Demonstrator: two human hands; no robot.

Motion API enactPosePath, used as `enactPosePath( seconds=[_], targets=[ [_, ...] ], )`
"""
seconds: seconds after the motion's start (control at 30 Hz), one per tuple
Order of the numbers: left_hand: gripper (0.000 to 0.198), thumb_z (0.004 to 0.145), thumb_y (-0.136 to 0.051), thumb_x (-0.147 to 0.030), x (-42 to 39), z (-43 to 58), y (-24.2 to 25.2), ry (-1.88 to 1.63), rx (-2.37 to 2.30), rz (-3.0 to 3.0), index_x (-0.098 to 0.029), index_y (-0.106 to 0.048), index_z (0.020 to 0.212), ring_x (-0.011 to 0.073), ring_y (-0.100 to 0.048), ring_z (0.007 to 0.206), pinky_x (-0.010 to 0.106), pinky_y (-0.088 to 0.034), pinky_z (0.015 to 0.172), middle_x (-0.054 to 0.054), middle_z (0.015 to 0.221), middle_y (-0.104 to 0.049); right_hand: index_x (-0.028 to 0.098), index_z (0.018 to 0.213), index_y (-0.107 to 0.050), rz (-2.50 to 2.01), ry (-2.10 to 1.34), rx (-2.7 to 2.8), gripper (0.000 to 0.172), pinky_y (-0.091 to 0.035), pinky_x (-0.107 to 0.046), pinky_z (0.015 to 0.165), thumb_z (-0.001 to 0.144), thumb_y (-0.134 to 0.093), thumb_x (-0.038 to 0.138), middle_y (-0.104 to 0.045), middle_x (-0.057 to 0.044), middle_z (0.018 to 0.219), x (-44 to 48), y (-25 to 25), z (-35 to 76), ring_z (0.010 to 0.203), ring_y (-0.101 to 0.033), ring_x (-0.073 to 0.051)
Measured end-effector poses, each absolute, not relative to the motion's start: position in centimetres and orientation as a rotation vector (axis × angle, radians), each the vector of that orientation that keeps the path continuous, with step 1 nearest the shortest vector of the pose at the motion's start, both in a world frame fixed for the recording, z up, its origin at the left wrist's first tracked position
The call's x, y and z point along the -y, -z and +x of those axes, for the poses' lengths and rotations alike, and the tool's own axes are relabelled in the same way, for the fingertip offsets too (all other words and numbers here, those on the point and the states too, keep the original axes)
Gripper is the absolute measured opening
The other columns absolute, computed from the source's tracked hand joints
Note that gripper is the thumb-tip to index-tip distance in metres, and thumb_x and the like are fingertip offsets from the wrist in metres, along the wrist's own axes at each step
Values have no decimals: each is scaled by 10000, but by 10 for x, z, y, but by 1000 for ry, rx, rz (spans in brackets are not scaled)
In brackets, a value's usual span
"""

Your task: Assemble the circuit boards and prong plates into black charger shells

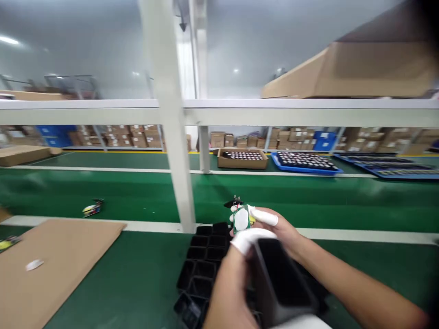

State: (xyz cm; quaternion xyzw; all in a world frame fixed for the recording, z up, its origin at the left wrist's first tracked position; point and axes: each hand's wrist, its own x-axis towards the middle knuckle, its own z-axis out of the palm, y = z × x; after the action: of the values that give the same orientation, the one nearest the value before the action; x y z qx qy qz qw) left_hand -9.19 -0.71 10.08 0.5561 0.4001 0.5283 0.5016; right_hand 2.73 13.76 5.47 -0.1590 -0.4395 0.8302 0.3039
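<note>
Circuit board (236, 230) gripped at the centre of the frame

I see both hands at once in the head view. The left hand (243, 242) and right hand (272, 222) meet just right of centre, white coverings over some of their fingers. Fingers of both close on the green board: the right ones along its right side, the left ones at its left and lower edges. A white round patch (241, 219) faces me on the board, and a small black part (233, 203) stands above it.

Below, a blurred dark box (283, 274) covers part of the forearms; I cannot tell what supports it. Black open housings (200, 269) sit in rows at lower centre, just left of the left forearm.

At lower left I have a cardboard sheet (78, 256) with a white oval piece (34, 265) lying on it. Above that sheet, a small assembly (92, 209) rests on the green belt (325, 201). Past the belt, right of centre, stand a carton (242, 163) and a blue tray (305, 171), both filled with small dark-and-white parts. A white post (171, 128) rises left of centre.
</note>
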Motion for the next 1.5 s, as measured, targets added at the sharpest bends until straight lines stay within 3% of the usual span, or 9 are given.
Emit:
enactPosePath(
  seconds=[0.1, 0.23, 0.37, 0.5, 0.67, 0.9, 1.03, 1.3, 1.5],
  targets=[
    [693, 795, -759, -397, -10, -85, -90, -1377, -1081, 1266, -179, -418, 1359, 204, -601, 1021, 350, -533, 889, 131, 1231, -551, 146, 1023, -739, -347, -2026, 1094, 267, -576, -256, 748, 851, -712, 348, -687, -111, 1021, -135, -55, 72, 865, -686, -184],
    [669, 748, -773, -346, -32, -78, -69, -1394, -1248, 1208, -262, -461, 1334, 156, -491, 1271, 223, -425, 1066, 19, 1374, -488, 217, 1141, -720, -193, -1933, 1061, 273, -567, -372, 895, 918, -620, 339, -659, -66, 1176, -126, -56, 102, 1089, -633, -295],
    [731, 756, -776, -371, -43, -77, -54, -1282, -1233, 1326, -254, -413, 1380, 183, -405, 1364, 306, -333, 1174, 47, 1466, -404, 242, 1261, -659, -35, -1879, 1068, 366, -430, -451, 1090, 903, -619, 311, -609, -55, 1278, -122, -54, 109, 1223, -551, -303],
    [683, 758, -802, -281, -45, -78, -51, -1326, -1059, 1325, -235, -421, 1323, 195, -499, 1282, 297, -428, 1103, 78, 1413, -461, 268, 1310, -616, -63, -1770, 1192, 493, -461, -279, 1048, 826, -698, 227, -575, -56, 1332, -121, -52, 111, 1211, -571, -193],
    [615, 770, -793, -181, -47, -76, -53, -1337, -975, 1322, -264, -464, 1282, 177, -493, 1300, 211, -466, 1049, 41, 1409, -487, 288, 1338, -574, -8, -1703, 1307, 552, -443, -241, 1053, 819, -702, 153, -550, -39, 1359, -118, -54, 113, 1263, -529, -157],
    [637, 729, -825, -203, -51, -78, -50, -1348, -1096, 1396, -239, -501, 1276, 186, -587, 1184, 226, -533, 972, 50, 1300, -572, 297, 1379, -531, -39, -1559, 1458, 617, -414, -271, 1096, 823, -676, 70, -514, -43, 1386, -113, -56, 115, 1273, -514, -158],
    [629, 714, -834, -207, -50, -79, -52, -1353, -1139, 1450, -236, -526, 1262, 188, -563, 1220, 204, -498, 1007, 52, 1313, -563, 307, 1379, -527, -111, -1522, 1471, 602, -504, -348, 998, 829, -686, 118, -532, -83, 1329, -112, -58, 118, 1185, -566, -208],
    [611, 751, -807, -228, -49, -78, -50, -1330, -1177, 1564, -276, -506, 1280, 154, -557, 1226, 196, -475, 1029, 18, 1314, -565, 304, 1363, -538, -149, -1546, 1472, 584, -500, -405, 995, 829, -685, 119, -542, -108, 1309, -110, -59, 119, 1173, -571, -239],
    [758, 485, -921, -449, -54, -76, -47, -1277, -1540, 1490, -176, -501, 1054, 167, -622, 840, 263, -544, 730, 27, 942, -616, 304, 1345, -548, -196, -1505, 1419, 551, -530, -316, 953, 838, -685, 135, -548, -75, 1305, -110, -53, 117, 1132, -590, -192]
  ],
)
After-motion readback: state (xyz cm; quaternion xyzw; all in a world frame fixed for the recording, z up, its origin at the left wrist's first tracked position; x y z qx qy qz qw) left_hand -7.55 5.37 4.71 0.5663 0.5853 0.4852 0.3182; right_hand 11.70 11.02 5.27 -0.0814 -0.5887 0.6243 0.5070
